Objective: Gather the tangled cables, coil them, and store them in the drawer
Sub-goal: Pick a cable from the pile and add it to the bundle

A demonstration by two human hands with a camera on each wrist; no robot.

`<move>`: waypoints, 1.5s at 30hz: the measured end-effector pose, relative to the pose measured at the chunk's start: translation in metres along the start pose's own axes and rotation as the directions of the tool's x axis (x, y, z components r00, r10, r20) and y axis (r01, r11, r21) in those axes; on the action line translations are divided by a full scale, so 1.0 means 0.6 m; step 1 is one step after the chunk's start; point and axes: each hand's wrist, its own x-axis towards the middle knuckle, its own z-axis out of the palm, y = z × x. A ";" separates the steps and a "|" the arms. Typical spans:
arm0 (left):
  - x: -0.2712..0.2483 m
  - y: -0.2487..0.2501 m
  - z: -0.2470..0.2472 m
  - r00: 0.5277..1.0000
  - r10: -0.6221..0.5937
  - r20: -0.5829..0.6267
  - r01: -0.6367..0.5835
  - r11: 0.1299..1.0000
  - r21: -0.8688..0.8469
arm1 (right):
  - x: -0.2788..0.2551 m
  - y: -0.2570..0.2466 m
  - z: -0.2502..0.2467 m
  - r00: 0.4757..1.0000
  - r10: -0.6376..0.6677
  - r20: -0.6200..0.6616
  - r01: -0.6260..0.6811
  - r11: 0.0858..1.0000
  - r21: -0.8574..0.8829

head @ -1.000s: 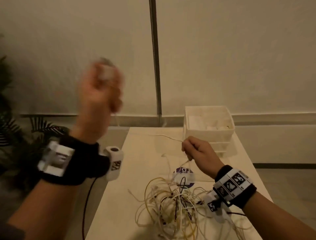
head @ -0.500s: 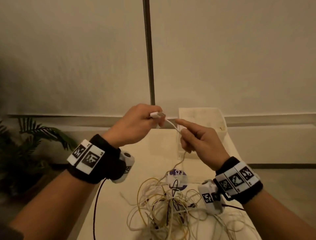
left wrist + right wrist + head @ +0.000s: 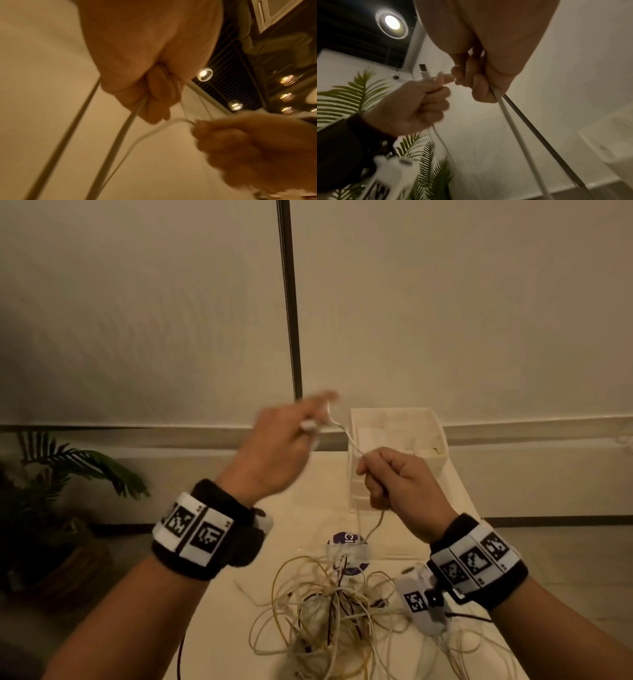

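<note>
My left hand [image 3: 274,450] pinches the white cable [image 3: 352,441] at its plug end; right hand [image 3: 397,487] fingers curl round it nearer the drawer [image 3: 442,440] (cable slants up-left, tangle [image 3: 329,611] on the bench below).

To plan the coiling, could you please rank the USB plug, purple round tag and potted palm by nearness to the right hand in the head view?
From the right hand:
1. USB plug, upper left.
2. Purple round tag, below, on the table.
3. Potted palm, far left.
</note>
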 end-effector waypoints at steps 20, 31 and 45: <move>0.028 -0.026 -0.064 0.881 -0.213 -0.421 0.262 0.963 0.061 | -0.029 0.014 -0.037 0.988 0.143 0.060 -0.142 0.990 -0.012; 0.000 0.002 0.058 0.979 0.065 0.192 -0.068 0.998 0.009 | -0.032 -0.022 -0.057 0.950 0.202 0.239 -0.241 0.959 0.150; 0.001 0.049 0.011 0.996 0.036 0.077 0.013 0.829 -0.559 | -0.300 -0.022 -0.079 0.957 0.277 0.090 -0.256 0.947 -0.194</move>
